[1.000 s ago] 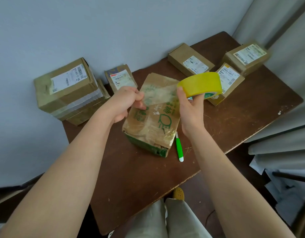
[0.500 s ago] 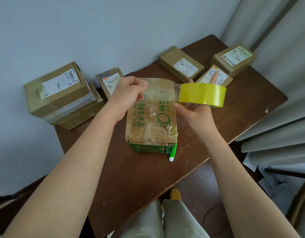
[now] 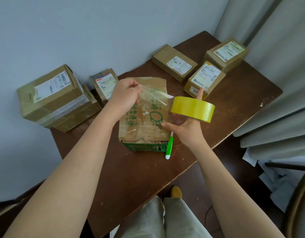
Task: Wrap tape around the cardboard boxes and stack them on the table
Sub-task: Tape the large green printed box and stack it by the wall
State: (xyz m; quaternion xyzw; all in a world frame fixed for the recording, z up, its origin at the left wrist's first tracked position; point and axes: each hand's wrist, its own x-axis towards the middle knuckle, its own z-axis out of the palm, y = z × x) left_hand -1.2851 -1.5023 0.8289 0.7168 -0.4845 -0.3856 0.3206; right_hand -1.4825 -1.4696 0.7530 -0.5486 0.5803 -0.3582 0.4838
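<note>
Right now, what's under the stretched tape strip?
The brown cardboard box with green print lies on the table under the clear tape strip, its print showing through. The left hand covers the box's far-left corner.

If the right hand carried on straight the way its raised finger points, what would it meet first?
Probably the small labelled box just beyond the right hand holding the tape roll. The finger looks raised above it, so depth is uncertain.
</note>
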